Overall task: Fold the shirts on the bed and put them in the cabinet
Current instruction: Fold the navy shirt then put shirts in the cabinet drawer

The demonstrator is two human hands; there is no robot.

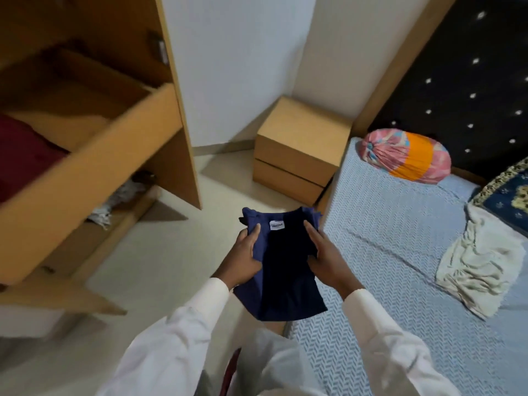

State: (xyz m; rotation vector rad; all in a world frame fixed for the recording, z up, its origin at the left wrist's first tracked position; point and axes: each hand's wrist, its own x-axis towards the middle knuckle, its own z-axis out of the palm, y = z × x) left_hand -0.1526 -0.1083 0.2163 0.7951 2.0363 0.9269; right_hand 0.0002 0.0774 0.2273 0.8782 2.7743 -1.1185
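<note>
A folded navy blue shirt [281,270] with a white neck label hangs in the air above the floor, between the cabinet and the bed. My left hand [244,260] grips its left edge, thumb on top. My right hand [324,258] holds its right edge, thumb pressed onto the cloth. The wooden cabinet [94,167] stands open at the left, and a dark red folded garment [23,155] lies on its shelf. A cream shirt [480,261] lies crumpled on the bed [385,252] at the right.
A wooden bedside box [300,150] stands in the corner beyond the shirt. A pink and orange bolster [405,157] and a blue patterned pillow [508,201] lie at the head of the bed. Pale cloth [120,201] sits on the cabinet's lower shelf.
</note>
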